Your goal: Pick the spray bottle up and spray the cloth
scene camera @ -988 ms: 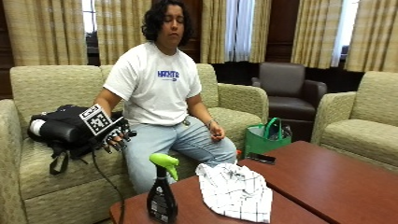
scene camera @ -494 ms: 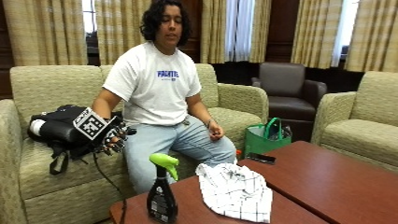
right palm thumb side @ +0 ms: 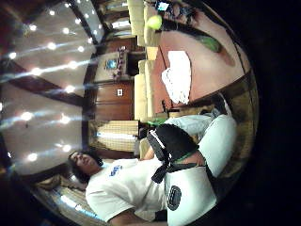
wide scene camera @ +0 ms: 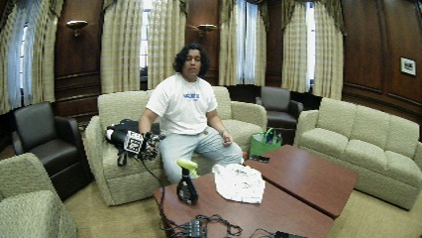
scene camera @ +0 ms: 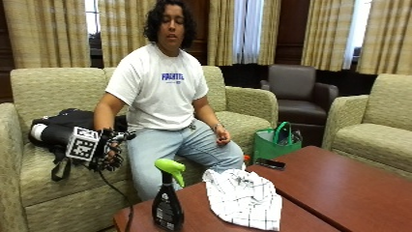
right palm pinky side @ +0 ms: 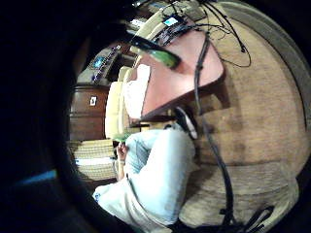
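A person sits on the couch (scene camera: 45,92) behind a low table (scene camera: 360,188). The gloved right hand (scene camera: 109,150) hangs over the seat cushion beside the thigh, well apart from the table, its fingers loosely curled and holding nothing. The bare left hand (scene camera: 223,137) rests on the left thigh, relaxed. The bottle (scene camera: 168,205), dark with a green spray head, stands upright near the table's front corner on the person's right. The cloth (scene camera: 248,199), white with a dark check, lies crumpled just beside it along the same edge, not touching it. A green bag (scene camera: 273,142) sits on the floor by the couch's end.
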Tool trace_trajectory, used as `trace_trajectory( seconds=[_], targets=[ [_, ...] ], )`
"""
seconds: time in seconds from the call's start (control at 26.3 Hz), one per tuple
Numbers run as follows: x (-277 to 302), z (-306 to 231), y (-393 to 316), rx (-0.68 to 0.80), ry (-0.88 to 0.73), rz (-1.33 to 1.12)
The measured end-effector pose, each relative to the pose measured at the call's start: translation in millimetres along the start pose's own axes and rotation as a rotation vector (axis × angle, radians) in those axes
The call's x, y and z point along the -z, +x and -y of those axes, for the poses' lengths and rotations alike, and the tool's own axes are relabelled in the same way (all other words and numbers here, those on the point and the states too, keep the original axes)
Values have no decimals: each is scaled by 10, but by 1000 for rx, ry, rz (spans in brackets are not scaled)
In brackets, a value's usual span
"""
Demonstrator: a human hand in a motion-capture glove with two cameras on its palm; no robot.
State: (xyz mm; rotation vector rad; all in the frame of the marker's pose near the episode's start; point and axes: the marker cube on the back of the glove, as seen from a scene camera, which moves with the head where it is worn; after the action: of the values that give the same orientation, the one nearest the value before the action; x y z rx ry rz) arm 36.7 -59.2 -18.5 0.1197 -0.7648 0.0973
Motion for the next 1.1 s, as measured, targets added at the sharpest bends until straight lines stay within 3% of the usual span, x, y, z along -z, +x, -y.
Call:
trace_trajectory(
  seconds=[0.23, 0.53, 1.1],
  targets=[
    [-97, 250, 136, -94, -46, 139],
    [-372, 658, 213, -68, 49, 94],
    [-619, 1438, 87, -65, 38, 82]
  ],
)
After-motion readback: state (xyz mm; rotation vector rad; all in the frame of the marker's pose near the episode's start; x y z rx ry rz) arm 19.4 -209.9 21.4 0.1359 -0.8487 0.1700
